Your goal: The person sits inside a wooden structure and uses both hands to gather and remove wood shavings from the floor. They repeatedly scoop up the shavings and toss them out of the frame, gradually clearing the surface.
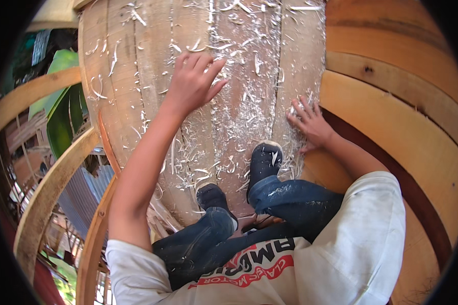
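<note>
My left hand [194, 81] is stretched out over the plank floor, its fingers apart and slightly curled, with nothing in it. Pale wood shavings [249, 91] lie scattered all around and beneath it. Lower and to the right, my right hand [310, 122] rests with spread fingers on the boards [295, 56] beside the wooden wall, among more curls of shavings. It holds nothing either. Between the two hands, the shavings lie thickest along a darker reddish board [244, 122].
My feet in dark shoes [265, 158] stand on the boards below my hands. Smooth wooden wall planks [387, 96] rise on the right. Along the left run curved wooden rails [56, 193], with a large green leaf [63, 112] and corrugated sheets [81, 198] beyond them.
</note>
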The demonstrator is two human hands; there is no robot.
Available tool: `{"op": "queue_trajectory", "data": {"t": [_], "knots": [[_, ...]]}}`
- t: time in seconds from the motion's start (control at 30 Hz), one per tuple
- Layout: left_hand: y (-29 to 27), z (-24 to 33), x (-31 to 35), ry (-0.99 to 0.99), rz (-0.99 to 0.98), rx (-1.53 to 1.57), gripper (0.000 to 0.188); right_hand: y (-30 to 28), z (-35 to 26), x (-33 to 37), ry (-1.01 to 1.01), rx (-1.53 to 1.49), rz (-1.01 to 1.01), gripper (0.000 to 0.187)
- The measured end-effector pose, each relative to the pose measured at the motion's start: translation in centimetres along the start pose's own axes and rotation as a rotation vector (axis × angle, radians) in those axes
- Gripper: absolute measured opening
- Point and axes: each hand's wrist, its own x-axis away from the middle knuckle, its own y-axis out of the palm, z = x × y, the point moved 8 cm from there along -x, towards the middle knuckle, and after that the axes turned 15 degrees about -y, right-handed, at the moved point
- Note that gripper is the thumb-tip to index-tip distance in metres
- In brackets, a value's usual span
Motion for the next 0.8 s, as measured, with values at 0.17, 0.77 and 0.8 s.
{"op": "queue_trajectory", "data": {"t": [0.17,0.77,0.8], "knots": [[1.6,3.1,13.2,0.229,-0.448,0.061,0.059,6.9,-6.3,-0.7,0.001,0.131,0.199,0.091],[7.5,4.5,25.1,0.786,-0.668,0.041,0.038,3.5,2.4,0.6,0.401,-0.781,0.592,0.028],[6.7,4.8,24.5,0.753,-0.593,0.201,0.022,1.9,3.3,0.4,0.380,-0.780,0.588,0.030]]}}
